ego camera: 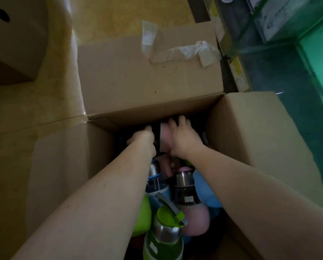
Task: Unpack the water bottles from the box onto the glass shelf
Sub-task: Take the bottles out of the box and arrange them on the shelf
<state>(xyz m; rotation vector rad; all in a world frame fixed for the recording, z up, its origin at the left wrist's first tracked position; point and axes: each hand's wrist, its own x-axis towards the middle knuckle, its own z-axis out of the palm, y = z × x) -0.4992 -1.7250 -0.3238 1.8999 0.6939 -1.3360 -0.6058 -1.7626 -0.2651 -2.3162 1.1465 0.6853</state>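
Note:
An open cardboard box [250,132] sits on the floor with its flaps spread out. Several water bottles lie inside: a green one [164,239] nearest me, a pink one with a steel collar [186,194], a blue one [157,186]. Both my arms reach deep into the box's far end. My right hand [185,139] curls its fingers over a pink bottle [166,136]. My left hand [143,137] is beside that bottle on its left, fingers bent down into the dark; what it touches is hidden. The glass shelf [250,29] shows at the upper right.
The far flap [149,79] carries torn clear tape [185,51]. Another cardboard box [14,38] with a round hole stands at the upper left on the tan tiled floor. A green-lit cabinet area lies under the glass to the right.

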